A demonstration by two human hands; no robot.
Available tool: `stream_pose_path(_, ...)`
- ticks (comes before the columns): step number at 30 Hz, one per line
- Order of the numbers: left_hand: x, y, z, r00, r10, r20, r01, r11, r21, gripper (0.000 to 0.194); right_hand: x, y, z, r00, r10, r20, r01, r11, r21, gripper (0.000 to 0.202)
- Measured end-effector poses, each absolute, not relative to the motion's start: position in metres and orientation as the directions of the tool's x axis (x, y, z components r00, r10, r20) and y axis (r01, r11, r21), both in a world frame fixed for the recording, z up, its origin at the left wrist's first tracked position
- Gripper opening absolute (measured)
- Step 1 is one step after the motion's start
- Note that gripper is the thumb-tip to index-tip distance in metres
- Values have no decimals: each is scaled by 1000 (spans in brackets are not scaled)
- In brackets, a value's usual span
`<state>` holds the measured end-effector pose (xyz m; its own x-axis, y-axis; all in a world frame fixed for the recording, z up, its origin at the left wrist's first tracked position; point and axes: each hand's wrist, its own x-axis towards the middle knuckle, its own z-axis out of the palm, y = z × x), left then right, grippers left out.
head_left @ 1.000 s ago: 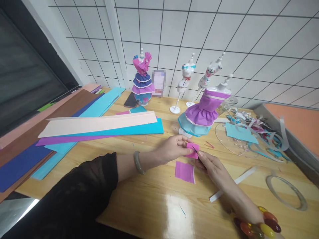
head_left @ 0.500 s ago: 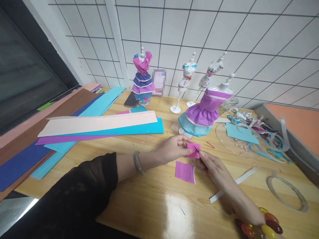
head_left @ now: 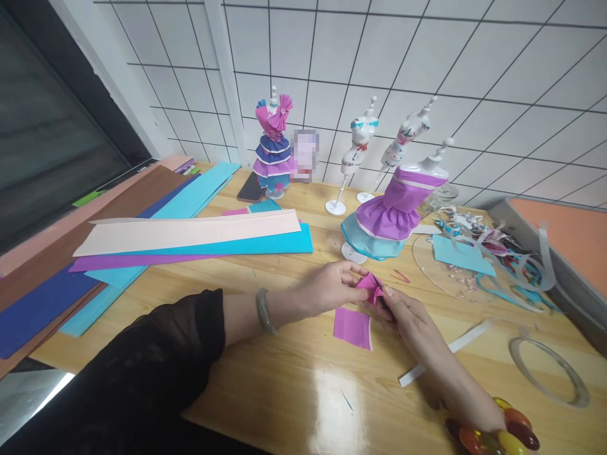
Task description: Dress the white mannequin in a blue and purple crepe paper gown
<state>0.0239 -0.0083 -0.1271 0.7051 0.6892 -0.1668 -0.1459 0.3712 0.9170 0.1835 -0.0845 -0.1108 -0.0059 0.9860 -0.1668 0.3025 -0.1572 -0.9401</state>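
Observation:
My left hand [head_left: 334, 285] is closed on a small piece of bright pink crepe paper [head_left: 368, 284], pinching its left side. Closed around dark, thin-bladed scissors [head_left: 378, 282] is my right hand [head_left: 406, 316]; the handles are mostly hidden in the fingers. The blades are at the pink piece, which is bent up around them. Just below the hands, a purple-pink crepe paper rectangle [head_left: 353, 328] lies flat on the wooden table [head_left: 275, 392]. Beyond the hands stands a mannequin in a purple and light blue paper dress [head_left: 389, 212].
Long crepe paper strips [head_left: 190, 234] lie across the left side. Two bare mannequins [head_left: 363, 142] and a dressed one [head_left: 274, 148] stand along the tiled wall, near a phone [head_left: 250, 188]. At right are a clear tape ring [head_left: 547, 370], a white strip [head_left: 469, 336] and ribbon scraps [head_left: 502, 253].
The pink piece, nearly flat before, is now folded and crumpled around the scissors. My hands stay in almost the same place.

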Motion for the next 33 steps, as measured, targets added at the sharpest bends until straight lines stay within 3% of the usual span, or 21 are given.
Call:
stream_pose_path(24,22,-11,-122,749,642,-162,-189,441,877,56,179,-86,-108,36,987,-156,329,-159,-931,57)
stream_pose_path(29,23,-10,-123,758,632,-163,-194,456,869,54,178,-86,-107,41,985,-168,307,-173,-936,57)
stream_pose_path(33,23,-8,-122,698,700,-152,-157,357,921,40,178,-86,-107,40,986,-164,321,-169,-932,58)
